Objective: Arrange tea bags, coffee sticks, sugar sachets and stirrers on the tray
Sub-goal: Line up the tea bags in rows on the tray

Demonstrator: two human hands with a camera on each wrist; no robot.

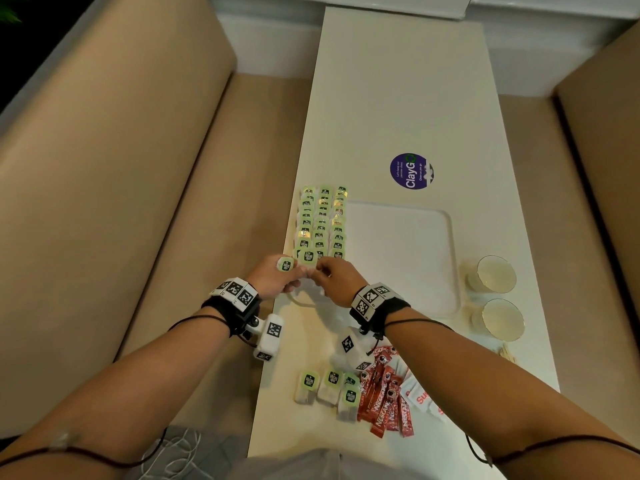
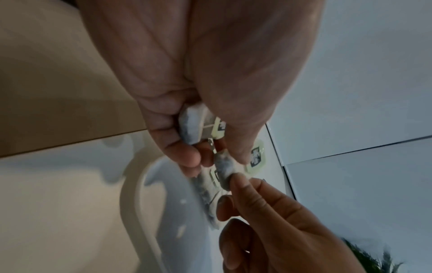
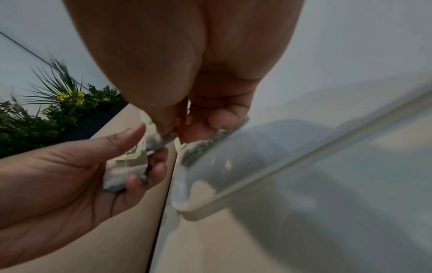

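Observation:
Three rows of green-tagged tea bags (image 1: 322, 220) lie along the left side of the white tray (image 1: 398, 254). Both hands meet at the tray's near left corner. My left hand (image 1: 297, 276) grips a small bunch of tea bags (image 2: 191, 125), and one green tag (image 1: 286, 264) lies over its knuckles. My right hand (image 1: 317, 276) pinches one tea bag (image 2: 224, 166) between thumb and fingers, just above the tray rim (image 3: 257, 177). Near the table's front lie several loose tea bags (image 1: 329, 389), red coffee sticks (image 1: 384, 400) and white sugar sachets (image 1: 419, 396). Wooden stirrers (image 1: 507, 353) lie at the right edge.
Two glass cups (image 1: 495, 273) (image 1: 502, 318) stand right of the tray. A round purple sticker (image 1: 411, 171) sits on the white table beyond it. Beige sofa seats flank the narrow table on both sides.

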